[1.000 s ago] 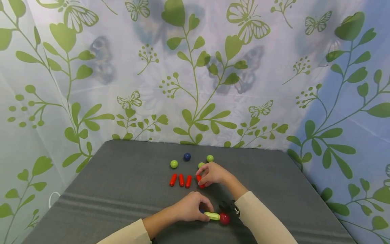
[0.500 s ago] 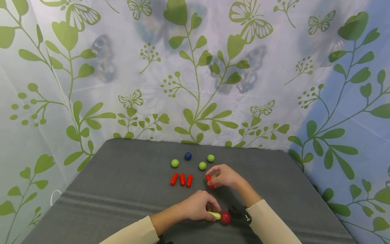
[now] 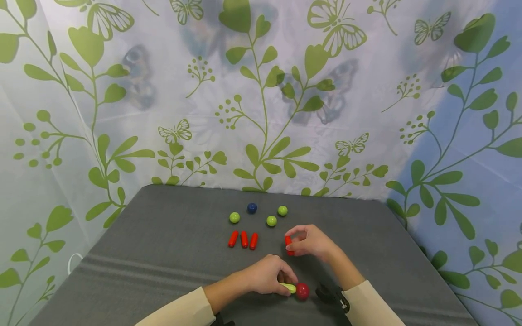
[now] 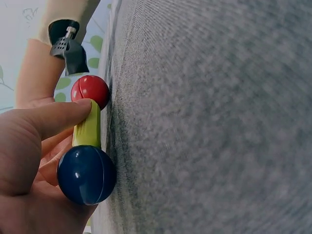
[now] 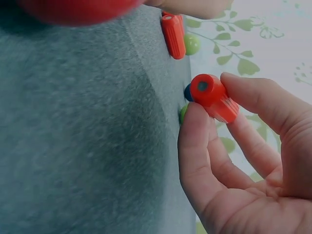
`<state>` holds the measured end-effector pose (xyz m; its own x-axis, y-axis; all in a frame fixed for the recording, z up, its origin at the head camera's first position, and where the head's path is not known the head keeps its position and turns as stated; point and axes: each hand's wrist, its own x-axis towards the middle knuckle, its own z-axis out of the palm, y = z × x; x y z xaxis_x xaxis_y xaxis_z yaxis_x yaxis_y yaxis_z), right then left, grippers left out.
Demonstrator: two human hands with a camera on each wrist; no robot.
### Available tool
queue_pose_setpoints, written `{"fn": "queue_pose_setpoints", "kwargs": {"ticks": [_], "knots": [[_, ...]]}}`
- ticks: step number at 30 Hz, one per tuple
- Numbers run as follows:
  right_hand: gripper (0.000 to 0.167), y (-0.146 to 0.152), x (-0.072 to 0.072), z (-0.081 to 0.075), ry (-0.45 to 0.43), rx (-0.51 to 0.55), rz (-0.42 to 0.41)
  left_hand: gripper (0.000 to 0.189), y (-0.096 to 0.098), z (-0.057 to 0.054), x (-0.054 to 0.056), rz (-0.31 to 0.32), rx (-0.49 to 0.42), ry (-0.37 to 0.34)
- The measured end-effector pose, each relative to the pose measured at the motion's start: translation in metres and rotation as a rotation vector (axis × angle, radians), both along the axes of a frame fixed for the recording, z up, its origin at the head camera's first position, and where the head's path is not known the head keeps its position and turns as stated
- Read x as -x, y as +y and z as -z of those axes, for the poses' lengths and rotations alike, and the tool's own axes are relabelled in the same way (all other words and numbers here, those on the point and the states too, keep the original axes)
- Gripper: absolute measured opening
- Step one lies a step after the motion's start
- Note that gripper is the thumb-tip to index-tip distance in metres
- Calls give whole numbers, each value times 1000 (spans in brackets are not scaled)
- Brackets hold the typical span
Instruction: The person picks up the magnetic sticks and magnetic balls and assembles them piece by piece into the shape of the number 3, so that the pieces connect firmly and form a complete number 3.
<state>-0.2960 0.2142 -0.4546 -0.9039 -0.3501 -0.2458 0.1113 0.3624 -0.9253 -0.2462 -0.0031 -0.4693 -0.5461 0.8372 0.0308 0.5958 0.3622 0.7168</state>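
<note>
My left hand [image 3: 271, 276] pinches a yellow-green magnetic rod [image 4: 87, 127] between thumb and fingers, low over the grey cloth. A red ball [image 3: 302, 291] sits at the rod's far end, and a dark blue ball [image 4: 87, 174] at the end nearer the palm; the head view hides that blue ball behind the hand. Farther right, my right hand [image 3: 311, 241] holds a red magnetic rod [image 5: 214, 97] by its sides with thumb and fingertips. A dark metallic dot shows in the rod's near end. Three more red rods [image 3: 244, 239] lie side by side, left of the right hand.
Beyond the rods are three light green balls [image 3: 271, 221] and one dark blue ball [image 3: 252, 208]. Grey cloth [image 3: 171, 226] covers the table, which ends at a hanging curtain [image 3: 261, 99] with leaves and butterflies. A black wrist device [image 3: 332, 296] is near the red ball.
My right hand has drawn the fourth red rod away from the row, to the right and slightly nearer. My left hand has shifted a little right, keeping its grip on the yellow-green rod.
</note>
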Motion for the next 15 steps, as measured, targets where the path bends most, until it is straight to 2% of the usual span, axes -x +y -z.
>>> {"fn": "queue_pose_setpoints", "kwargs": {"ticks": [5, 12, 15], "knots": [[52, 7, -7, 4, -30, 33, 38, 23, 0, -1, 0, 13, -8, -20], [54, 15, -17, 7, -57, 51, 52, 24, -1, 1, -1, 8, -18, -62], [56, 17, -21, 7, -73, 66, 69, 24, -1, 1, -1, 6, -22, -58]]}}
